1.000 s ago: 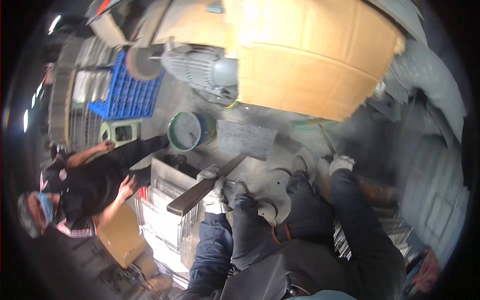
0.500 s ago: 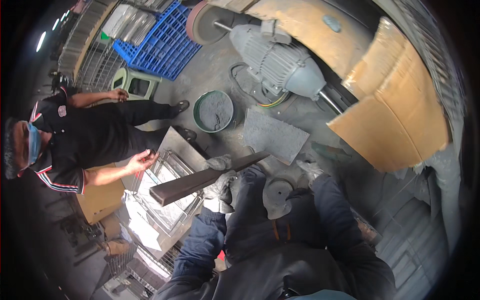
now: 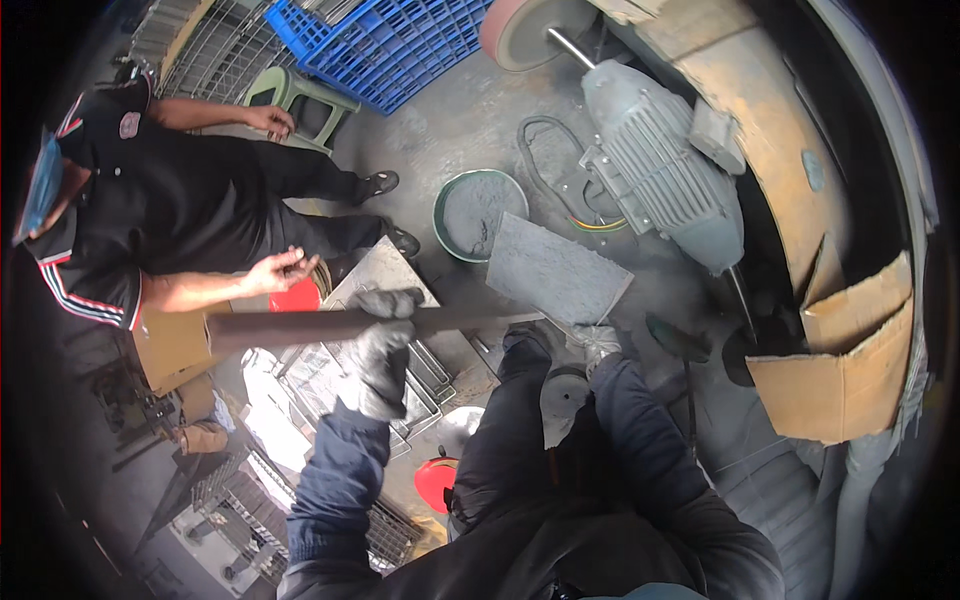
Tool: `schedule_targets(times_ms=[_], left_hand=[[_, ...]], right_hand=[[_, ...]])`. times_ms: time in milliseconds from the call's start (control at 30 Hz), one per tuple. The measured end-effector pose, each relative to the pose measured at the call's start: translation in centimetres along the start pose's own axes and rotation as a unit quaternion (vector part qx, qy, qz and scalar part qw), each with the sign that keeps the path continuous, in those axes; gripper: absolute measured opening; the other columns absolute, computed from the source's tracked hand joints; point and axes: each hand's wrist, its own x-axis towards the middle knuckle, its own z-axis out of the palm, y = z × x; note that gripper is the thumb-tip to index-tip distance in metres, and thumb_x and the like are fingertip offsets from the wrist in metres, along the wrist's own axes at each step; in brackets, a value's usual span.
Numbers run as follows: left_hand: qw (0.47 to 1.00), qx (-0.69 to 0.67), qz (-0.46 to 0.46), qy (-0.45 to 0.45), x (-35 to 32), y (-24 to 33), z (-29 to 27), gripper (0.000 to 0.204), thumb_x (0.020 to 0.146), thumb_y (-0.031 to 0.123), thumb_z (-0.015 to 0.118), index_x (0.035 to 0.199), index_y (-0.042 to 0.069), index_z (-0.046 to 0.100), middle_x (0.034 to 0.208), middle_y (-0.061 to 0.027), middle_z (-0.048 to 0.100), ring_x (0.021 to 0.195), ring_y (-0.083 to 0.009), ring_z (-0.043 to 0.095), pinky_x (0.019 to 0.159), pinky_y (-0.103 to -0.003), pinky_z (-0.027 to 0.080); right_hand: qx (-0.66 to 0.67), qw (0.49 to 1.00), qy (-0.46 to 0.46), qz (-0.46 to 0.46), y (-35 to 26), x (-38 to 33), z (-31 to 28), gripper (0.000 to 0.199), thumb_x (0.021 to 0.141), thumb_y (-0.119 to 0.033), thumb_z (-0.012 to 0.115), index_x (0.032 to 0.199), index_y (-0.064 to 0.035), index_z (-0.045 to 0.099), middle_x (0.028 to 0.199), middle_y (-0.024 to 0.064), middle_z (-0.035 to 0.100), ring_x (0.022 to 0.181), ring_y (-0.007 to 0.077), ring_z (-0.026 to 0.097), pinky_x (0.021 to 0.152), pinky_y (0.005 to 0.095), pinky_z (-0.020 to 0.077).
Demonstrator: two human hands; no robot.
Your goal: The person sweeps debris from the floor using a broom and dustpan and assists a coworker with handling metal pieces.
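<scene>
My left hand [image 3: 380, 365], in a grey work glove, is closed around a long dark brown rectangular metal tube [image 3: 275, 328]. The tube lies nearly level across the view, its thick end to the left and its far end narrowing toward my right hand. My right hand [image 3: 598, 345], gloved too, is by the lower corner of a grey dusty board [image 3: 560, 270], just beyond the tube's far end. Its fingers look loosely apart; whether they touch the board or tube is hard to tell. A round grey disc-like piece [image 3: 566, 395] is between my knees.
A large grey motor [image 3: 660, 150] with a wheel [image 3: 525, 35] on its shaft stands ahead right, cardboard [image 3: 840, 390] beside it. A green tub [image 3: 480, 215] holds grey powder. At left stands a co-worker [image 3: 190, 190], near a table with wire racks [image 3: 425, 370]. A blue crate [image 3: 400, 50] is behind.
The tube has swung from a slant to nearly level and moved left with my left hand. My right hand has shifted slightly left toward the tube's end. The view has turned.
</scene>
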Motion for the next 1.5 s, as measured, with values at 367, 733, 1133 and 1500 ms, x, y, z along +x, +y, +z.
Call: schedule_targets(times_ms=[367,733,1133,1500], left_hand=[[0.972,-0.093,-0.215,0.03,16.6,2.3,-15.8,0.015,0.094,0.022,0.06,0.101,0.009,0.06,0.095,-0.0109,0.063,0.09,-0.035,0.064,0.063,-0.057,0.056],[0.937,-0.102,-0.274,0.193,27.5,-2.2,-23.9,0.025,0.095,0.033,0.064,0.115,0.017,0.063,0.102,-0.0125,0.062,0.096,-0.0402,0.06,0.075,-0.076,0.046],[0.93,-0.029,-0.285,0.231,31.6,-4.2,-26.5,0.05,0.092,0.048,0.073,0.128,0.017,0.06,0.119,-0.0124,0.058,0.101,-0.0423,0.065,0.067,-0.066,0.056],[0.911,-0.089,-0.305,0.262,29.3,-5.0,-28.3,0.055,0.095,0.05,0.07,0.136,0.018,0.053,0.13,-0.0145,0.058,0.115,-0.0459,0.06,0.08,-0.074,0.055]], right_hand=[[-0.003,0.998,-0.042,0.053,-16.0,0.8,10.6,0.026,0.085,-0.005,0.079,0.108,-0.0027,0.068,0.093,0.0102,0.071,0.075,0.0279,0.071,0.057,0.0453,0.0591],[-0.621,0.758,-0.11,-0.167,-20.3,12.1,12.5,0.03,0.087,-0.024,0.075,0.114,-0.0108,0.074,0.116,0.0134,0.074,0.113,0.028,0.068,0.096,0.0363,0.0528],[-0.722,0.644,-0.151,-0.202,-31.9,19.2,14.0,0.03,0.095,-0.03,0.062,0.113,-0.0097,0.074,0.112,0.0147,0.073,0.101,0.0334,0.07,0.086,0.0431,0.055],[-0.745,0.621,-0.131,-0.204,-40.7,14.8,17.4,0.029,0.091,-0.017,0.058,0.111,-0.0035,0.076,0.116,0.0216,0.072,0.108,0.0368,0.07,0.091,0.0462,0.0554]])
